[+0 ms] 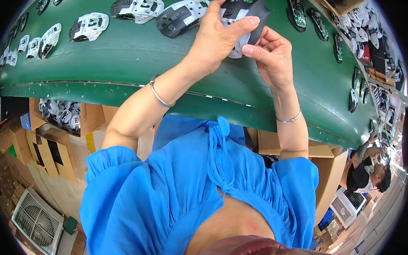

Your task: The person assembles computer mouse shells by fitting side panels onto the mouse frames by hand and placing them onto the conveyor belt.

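Both hands are on a black and light-grey computer mouse (pixel 260 10) at the top centre, held over the green worktop (pixel 170 64); a bit of green circuit board shows at its upper end. My left hand (pixel 214 39) grips it from the left, thumb stretched across its surface. My right hand (pixel 274 55) pinches its lower right edge between thumb and bent fingers. Just left of my left hand lies a black and white mouse shell (pixel 184 16), with another mouse shell (pixel 137 8) farther left. On the right, a narrow mouse base with a green circuit board (pixel 296 14) lies nearest my right hand.
More mouse shells (pixel 89 26) line the worktop's left side, and several circuit-board bases (pixel 318 24) line its right. White parts (pixel 361 25) are heaped beyond the right edge. An open carton (pixel 93 118) stands below left. Another person (pixel 366 173) works at the far right.
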A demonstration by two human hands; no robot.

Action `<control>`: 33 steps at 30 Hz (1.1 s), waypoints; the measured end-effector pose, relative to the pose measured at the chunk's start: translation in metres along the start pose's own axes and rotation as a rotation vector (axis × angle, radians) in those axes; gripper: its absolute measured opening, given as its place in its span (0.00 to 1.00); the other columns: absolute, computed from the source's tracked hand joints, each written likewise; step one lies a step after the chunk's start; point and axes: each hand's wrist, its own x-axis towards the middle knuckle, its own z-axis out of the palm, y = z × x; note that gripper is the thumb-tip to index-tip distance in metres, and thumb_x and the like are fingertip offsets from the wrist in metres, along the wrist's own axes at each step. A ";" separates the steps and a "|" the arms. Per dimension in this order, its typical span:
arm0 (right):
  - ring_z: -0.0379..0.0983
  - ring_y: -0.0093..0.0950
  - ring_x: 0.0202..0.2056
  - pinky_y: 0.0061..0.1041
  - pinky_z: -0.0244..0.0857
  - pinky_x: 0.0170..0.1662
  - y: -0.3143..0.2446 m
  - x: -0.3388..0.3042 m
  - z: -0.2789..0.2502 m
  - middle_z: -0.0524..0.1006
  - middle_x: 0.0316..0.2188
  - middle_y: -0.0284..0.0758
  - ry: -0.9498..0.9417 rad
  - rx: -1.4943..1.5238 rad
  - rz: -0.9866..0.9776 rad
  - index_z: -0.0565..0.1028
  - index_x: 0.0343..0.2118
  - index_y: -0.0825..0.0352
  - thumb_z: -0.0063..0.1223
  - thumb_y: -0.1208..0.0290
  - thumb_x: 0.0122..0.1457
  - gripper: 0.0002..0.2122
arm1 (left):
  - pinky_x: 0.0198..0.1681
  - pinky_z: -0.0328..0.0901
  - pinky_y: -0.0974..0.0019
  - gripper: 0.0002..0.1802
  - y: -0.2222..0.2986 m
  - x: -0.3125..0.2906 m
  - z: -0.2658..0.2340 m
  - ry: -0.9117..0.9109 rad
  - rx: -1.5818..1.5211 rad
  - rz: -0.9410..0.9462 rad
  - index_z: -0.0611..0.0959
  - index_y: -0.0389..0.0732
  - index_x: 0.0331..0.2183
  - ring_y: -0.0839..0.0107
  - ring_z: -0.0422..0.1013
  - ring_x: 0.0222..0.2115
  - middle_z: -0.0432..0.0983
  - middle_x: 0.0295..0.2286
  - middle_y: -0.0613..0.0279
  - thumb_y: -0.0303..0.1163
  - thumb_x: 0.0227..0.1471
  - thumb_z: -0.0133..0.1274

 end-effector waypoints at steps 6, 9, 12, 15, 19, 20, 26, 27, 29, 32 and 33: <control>0.76 0.26 0.37 0.22 0.69 0.44 -0.026 -0.015 -0.040 0.78 0.37 0.39 -0.146 -0.110 0.194 0.72 0.44 0.72 0.66 0.78 0.40 0.24 | 0.44 0.67 0.68 0.43 0.009 -0.004 0.005 -0.192 0.465 0.093 0.66 0.32 0.50 0.70 0.71 0.39 0.73 0.41 0.54 0.39 0.37 0.69; 0.71 0.33 0.47 0.31 0.65 0.53 -0.035 -0.022 -0.056 0.73 0.45 0.45 -0.039 -0.063 -0.079 0.64 0.56 0.72 0.67 0.76 0.38 0.37 | 0.46 0.66 0.66 0.49 0.029 -0.010 0.013 -0.291 0.490 -0.061 0.64 0.32 0.51 0.66 0.70 0.42 0.71 0.43 0.51 0.44 0.32 0.71; 0.68 0.32 0.51 0.30 0.62 0.55 -0.045 -0.026 -0.053 0.70 0.50 0.43 -0.071 -0.266 -0.080 0.64 0.56 0.73 0.69 0.72 0.38 0.38 | 0.47 0.66 0.64 0.49 0.013 -0.012 0.007 -0.439 0.630 0.039 0.63 0.33 0.52 0.64 0.69 0.45 0.68 0.45 0.50 0.42 0.32 0.71; 0.67 0.29 0.52 0.29 0.62 0.56 -0.052 -0.028 -0.058 0.68 0.54 0.40 -0.108 -0.354 -0.048 0.66 0.55 0.74 0.71 0.75 0.36 0.38 | 0.47 0.65 0.64 0.49 0.013 -0.015 0.006 -0.499 0.650 -0.023 0.62 0.33 0.52 0.63 0.68 0.45 0.67 0.44 0.49 0.42 0.32 0.70; 0.69 0.29 0.50 0.29 0.65 0.54 -0.051 -0.025 -0.065 0.68 0.54 0.43 -0.150 -0.415 -0.080 0.68 0.53 0.75 0.73 0.76 0.31 0.40 | 0.46 0.63 0.70 0.42 0.016 -0.020 0.011 -0.552 0.598 -0.130 0.65 0.34 0.50 0.71 0.65 0.45 0.66 0.42 0.58 0.35 0.35 0.69; 0.70 0.29 0.48 0.29 0.66 0.52 -0.051 -0.023 -0.068 0.69 0.53 0.44 -0.202 -0.461 -0.136 0.69 0.52 0.74 0.73 0.76 0.30 0.39 | 0.45 0.63 0.67 0.40 0.015 -0.022 0.013 -0.534 0.619 -0.100 0.65 0.34 0.47 0.69 0.66 0.43 0.66 0.41 0.56 0.36 0.34 0.68; 0.71 0.30 0.43 0.28 0.67 0.48 -0.022 -0.019 -0.078 0.71 0.50 0.45 -0.221 -0.394 -0.258 0.72 0.50 0.74 0.74 0.73 0.29 0.38 | 0.42 0.64 0.65 0.36 0.010 -0.028 0.014 -0.460 0.540 -0.203 0.64 0.35 0.43 0.68 0.65 0.40 0.65 0.38 0.54 0.36 0.33 0.64; 0.71 0.30 0.43 0.29 0.67 0.49 -0.016 -0.018 -0.077 0.72 0.50 0.45 -0.218 -0.311 -0.280 0.71 0.50 0.74 0.74 0.73 0.30 0.38 | 0.43 0.64 0.65 0.36 0.014 -0.025 0.014 -0.456 0.540 -0.275 0.63 0.35 0.42 0.69 0.65 0.40 0.65 0.38 0.53 0.36 0.33 0.65; 0.70 0.30 0.45 0.28 0.65 0.51 -0.017 -0.022 -0.074 0.72 0.50 0.44 -0.205 -0.345 -0.173 0.72 0.50 0.74 0.73 0.73 0.32 0.36 | 0.43 0.65 0.63 0.38 0.010 -0.023 0.010 -0.455 0.575 -0.376 0.64 0.33 0.43 0.65 0.66 0.42 0.65 0.40 0.49 0.38 0.34 0.66; 0.68 0.29 0.50 0.29 0.61 0.56 -0.011 -0.025 -0.092 0.72 0.49 0.42 -0.092 -0.387 -0.051 0.69 0.53 0.73 0.69 0.73 0.38 0.34 | 0.54 0.58 0.55 0.51 -0.004 -0.012 0.002 -0.659 1.020 0.012 0.63 0.28 0.54 0.50 0.59 0.51 0.63 0.50 0.40 0.49 0.36 0.66; 0.69 0.28 0.50 0.28 0.61 0.55 -0.009 -0.031 -0.107 0.72 0.49 0.41 -0.059 -0.446 -0.062 0.70 0.52 0.74 0.70 0.72 0.38 0.34 | 0.58 0.53 0.55 0.54 -0.007 -0.016 -0.001 -0.582 1.054 0.061 0.61 0.31 0.57 0.49 0.55 0.55 0.60 0.54 0.43 0.51 0.37 0.65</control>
